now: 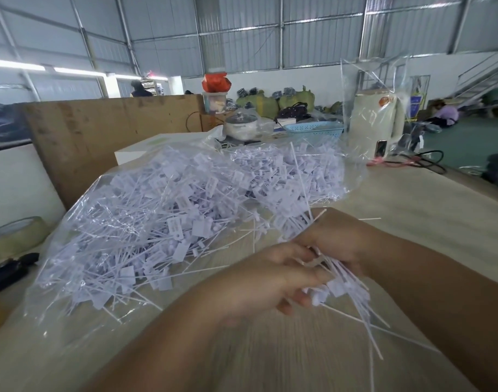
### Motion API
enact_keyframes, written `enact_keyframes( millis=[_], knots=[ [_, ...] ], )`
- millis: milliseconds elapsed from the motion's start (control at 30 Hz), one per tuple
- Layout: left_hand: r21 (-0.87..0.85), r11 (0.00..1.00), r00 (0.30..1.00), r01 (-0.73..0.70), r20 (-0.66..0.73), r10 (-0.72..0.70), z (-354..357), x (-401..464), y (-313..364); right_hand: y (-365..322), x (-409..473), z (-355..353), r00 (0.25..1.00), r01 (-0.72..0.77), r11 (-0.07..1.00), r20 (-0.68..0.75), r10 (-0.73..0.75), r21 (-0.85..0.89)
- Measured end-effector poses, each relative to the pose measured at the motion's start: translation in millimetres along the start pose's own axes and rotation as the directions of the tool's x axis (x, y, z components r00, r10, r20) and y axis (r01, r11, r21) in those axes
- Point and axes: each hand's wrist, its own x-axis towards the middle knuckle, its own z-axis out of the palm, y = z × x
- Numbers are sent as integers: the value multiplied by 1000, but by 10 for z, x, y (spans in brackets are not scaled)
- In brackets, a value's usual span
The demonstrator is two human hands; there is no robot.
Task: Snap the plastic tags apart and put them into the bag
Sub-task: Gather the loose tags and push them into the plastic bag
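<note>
A large clear plastic bag [72, 222] lies on the table, stuffed with several white plastic tags [163, 222] on long thin stems. A second clear bag [352, 154] with more tags lies behind it to the right. In front of the bags my left hand [273, 281] and my right hand [338, 241] are together around a bunch of white tags [341, 290]. Both hands grip that bunch, fingers curled round it, and its stems fan out down and to the right. The motion blurs the fingertips.
The pale wooden table [411, 222] runs to the right. A tape roll [16, 236] and a black tool [7, 270] lie at the left edge. Behind stand a brown board [100, 131], a blue basket [315, 131], a pot [239, 125] and a white appliance [375, 123]. A person sits on the floor far right.
</note>
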Motion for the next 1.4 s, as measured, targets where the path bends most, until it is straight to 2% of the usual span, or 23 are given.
enact_keyframes(
  millis=[33, 100, 167, 233, 333, 433, 600, 733, 900, 967, 1033, 1100, 1167, 1233, 1300, 1400],
  knots=[
    [42, 999, 998, -9, -59, 11, -59, -1, -20, 12, -20, -29, 1000, -9, 1000, 10, 9, 1],
    [253, 967, 963, -3, -258, 71, -168, 10, -62, 15, -44, -74, 999, -38, 998, 29, 37, 56],
    [484, 873, 906, 66, -396, 151, -220, 54, -120, 37, -43, -116, 998, -57, 995, 25, 56, 80],
    [621, 773, 897, 133, -407, 173, -184, 113, -166, 44, -55, -141, 998, -59, 992, 28, 56, 112],
    [720, 678, 932, 150, -333, 147, -52, 191, -218, 71, -87, -178, 997, -75, 986, 47, 68, 151],
    [756, 640, 938, 137, -306, 161, 50, 250, -216, 131, -151, -231, 996, -79, 988, 39, 75, 130],
    [733, 667, 939, 131, -308, 154, 196, 308, -158, 233, -245, -343, 999, -34, 995, 31, 32, 90],
    [805, 574, 917, 149, -330, 225, 267, 402, -150, 273, -327, -433, 999, -54, 998, 4, 54, -30],
    [804, 574, 924, 153, -322, 205, 304, 419, -121, 370, -493, -542, 990, -105, 969, -118, 80, -225],
    [828, 538, 891, 160, -356, 283, 386, 374, -74, 417, -536, -551, 985, -115, 962, -153, 79, -246],
    [849, 520, 851, 99, -343, 398, 537, 311, -9, 450, -564, -555, 980, -136, 953, -180, 89, -269],
    [873, 488, 892, 4, -224, 392, 711, 266, 12, 471, -585, -554, 977, -148, 948, -191, 96, -282],
    [896, 441, 958, -40, -90, 271, 853, 251, 12, 481, -609, -545, 976, -161, 944, -190, 109, -287],
    [916, 402, 977, -23, -64, 203, 912, 291, -1, 477, -645, -534, 978, -174, 936, -168, 127, -305],
    [903, 427, 970, 59, -153, 190, 883, 345, -6, 465, -677, -525, 977, -182, 934, -161, 137, -309],
    [809, 573, 952, 134, -266, 153, 826, 397, -5, 462, -711, -494, 976, -194, 944, -145, 160, -265]
  ],
)
